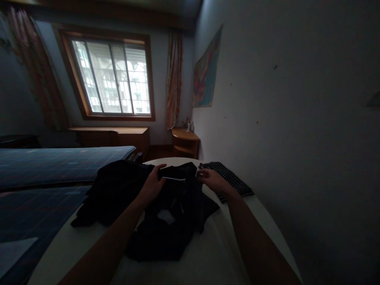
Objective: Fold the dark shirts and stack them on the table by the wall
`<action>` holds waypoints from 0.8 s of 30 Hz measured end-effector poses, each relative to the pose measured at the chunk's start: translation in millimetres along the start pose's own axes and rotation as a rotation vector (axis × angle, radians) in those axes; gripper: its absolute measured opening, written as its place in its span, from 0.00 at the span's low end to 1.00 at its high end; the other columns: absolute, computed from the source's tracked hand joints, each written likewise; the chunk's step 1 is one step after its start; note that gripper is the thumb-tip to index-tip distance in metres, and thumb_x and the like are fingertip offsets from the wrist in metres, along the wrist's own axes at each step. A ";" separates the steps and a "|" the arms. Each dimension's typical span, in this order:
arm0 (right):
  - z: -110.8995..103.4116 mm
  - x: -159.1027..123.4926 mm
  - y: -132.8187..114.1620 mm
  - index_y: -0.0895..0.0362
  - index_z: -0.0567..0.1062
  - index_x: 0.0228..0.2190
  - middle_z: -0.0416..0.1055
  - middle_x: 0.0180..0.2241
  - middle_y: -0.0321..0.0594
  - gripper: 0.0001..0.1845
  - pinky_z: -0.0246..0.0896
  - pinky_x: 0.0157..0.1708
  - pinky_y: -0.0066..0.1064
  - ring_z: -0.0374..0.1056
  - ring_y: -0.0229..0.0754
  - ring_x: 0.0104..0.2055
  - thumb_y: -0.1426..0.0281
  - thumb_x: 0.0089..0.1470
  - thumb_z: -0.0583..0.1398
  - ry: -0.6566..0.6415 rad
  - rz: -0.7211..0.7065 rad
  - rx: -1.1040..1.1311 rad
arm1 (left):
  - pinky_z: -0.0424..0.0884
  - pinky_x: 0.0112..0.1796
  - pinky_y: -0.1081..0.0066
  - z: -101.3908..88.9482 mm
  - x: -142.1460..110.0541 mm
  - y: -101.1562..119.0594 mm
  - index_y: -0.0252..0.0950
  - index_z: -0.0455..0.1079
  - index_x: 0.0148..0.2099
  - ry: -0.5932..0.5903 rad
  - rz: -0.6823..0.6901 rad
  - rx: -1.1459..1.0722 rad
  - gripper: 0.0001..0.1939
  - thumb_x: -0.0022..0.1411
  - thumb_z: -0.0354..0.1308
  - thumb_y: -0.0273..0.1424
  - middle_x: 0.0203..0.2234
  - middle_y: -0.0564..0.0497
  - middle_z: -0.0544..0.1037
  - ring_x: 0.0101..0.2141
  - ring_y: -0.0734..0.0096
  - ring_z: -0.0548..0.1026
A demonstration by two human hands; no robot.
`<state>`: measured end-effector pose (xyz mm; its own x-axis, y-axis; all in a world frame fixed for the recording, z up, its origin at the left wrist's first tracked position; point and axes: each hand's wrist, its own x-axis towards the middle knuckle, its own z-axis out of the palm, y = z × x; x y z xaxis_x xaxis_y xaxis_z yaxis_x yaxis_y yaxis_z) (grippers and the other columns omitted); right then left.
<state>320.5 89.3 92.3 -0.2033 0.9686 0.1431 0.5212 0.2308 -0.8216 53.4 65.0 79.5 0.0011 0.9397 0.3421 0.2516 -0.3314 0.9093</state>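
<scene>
A dark shirt (166, 241) with white piping along its collar and buttons down the front lies rumpled on the round pale table (219, 253). My left hand (152, 184) is closed on the left side of the collar, thumb towards the white piping. At the collar's right side, my right hand (212, 179) pinches the fabric between thumb and fingers. To the left is a heap of dark clothing (113, 190), close by my left hand. A black-and-white striped garment (230, 176) lies folded beyond my right hand, partly hidden by my forearm.
On the left is a bed with a blue plaid mattress (59, 166) near the table's edge. A wooden desk (127, 130) stands under the window (114, 79). A corner shelf (185, 136) stands by the right wall (282, 118), where a map (206, 75) hangs.
</scene>
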 end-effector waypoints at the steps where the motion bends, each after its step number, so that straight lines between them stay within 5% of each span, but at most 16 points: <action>1: -3.0 2.8 2.1 0.60 0.77 0.44 0.78 0.35 0.44 0.15 0.69 0.36 0.33 0.74 0.43 0.35 0.73 0.52 0.62 0.058 0.025 0.022 | 0.73 0.47 0.61 0.5 0.3 -6.2 0.33 0.62 0.60 -0.029 -0.042 0.017 0.31 0.56 0.61 0.35 0.48 0.41 0.77 0.47 0.57 0.77; 4: -12.1 10.1 6.0 0.59 0.76 0.45 0.78 0.39 0.44 0.15 0.69 0.41 0.33 0.74 0.41 0.38 0.73 0.56 0.58 0.285 -0.011 0.132 | 0.75 0.43 0.60 2.4 -1.7 -29.2 0.31 0.57 0.64 -0.171 -0.188 0.026 0.37 0.54 0.64 0.35 0.46 0.39 0.79 0.43 0.55 0.79; 7: -18.1 13.2 6.6 0.58 0.78 0.43 0.78 0.42 0.43 0.15 0.67 0.48 0.36 0.73 0.42 0.43 0.71 0.55 0.57 0.418 -0.067 0.208 | 0.73 0.45 0.59 3.4 -6.3 -51.3 0.32 0.60 0.62 -0.207 -0.184 0.183 0.41 0.47 0.69 0.29 0.48 0.38 0.78 0.48 0.49 0.77; 12: -19.9 7.9 4.8 0.57 0.74 0.51 0.76 0.47 0.45 0.27 0.67 0.49 0.39 0.72 0.46 0.47 0.65 0.49 0.63 0.454 -0.020 0.200 | 0.72 0.43 0.62 -3.2 -5.8 -56.3 0.32 0.67 0.53 -0.153 -0.100 0.543 0.24 0.52 0.61 0.23 0.41 0.41 0.80 0.41 0.54 0.79; 15: -21.3 2.4 3.3 0.56 0.68 0.58 0.75 0.48 0.44 0.40 0.70 0.45 0.37 0.73 0.45 0.44 0.71 0.41 0.65 0.378 -0.015 0.141 | 0.71 0.45 0.64 -15.4 2.4 -40.6 0.36 0.70 0.46 -0.076 -0.008 0.572 0.13 0.59 0.52 0.25 0.39 0.46 0.80 0.40 0.60 0.78; 18: -23.5 0.7 2.3 0.55 0.66 0.60 0.75 0.48 0.44 0.41 0.71 0.43 0.36 0.74 0.44 0.41 0.77 0.41 0.60 0.415 -0.029 0.119 | 0.70 0.50 0.63 -31.5 11.7 -28.0 0.38 0.73 0.43 0.093 0.122 0.581 0.15 0.62 0.46 0.26 0.42 0.47 0.80 0.44 0.62 0.78; 21: -22.0 4.2 5.2 0.57 0.60 0.63 0.70 0.55 0.47 0.43 0.67 0.53 0.39 0.71 0.46 0.50 0.77 0.44 0.58 0.477 -0.077 0.085 | 0.63 0.58 0.60 -43.5 17.2 -29.5 0.35 0.72 0.52 0.236 0.237 0.590 0.20 0.61 0.46 0.26 0.53 0.44 0.75 0.55 0.59 0.72; 24: -14.8 9.0 14.7 0.57 0.55 0.65 0.60 0.63 0.48 0.45 0.54 0.63 0.40 0.60 0.46 0.62 0.74 0.47 0.60 0.387 -0.135 -0.009 | 0.57 0.62 0.55 -45.0 16.8 -38.2 0.30 0.69 0.57 0.247 0.243 0.674 0.25 0.58 0.51 0.28 0.61 0.38 0.66 0.62 0.52 0.62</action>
<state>338.6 102.8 89.7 0.0554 0.8925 0.4476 0.5187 0.3573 -0.7767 0.2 89.7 61.2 -0.0651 0.7740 0.6299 0.8094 -0.3282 0.4870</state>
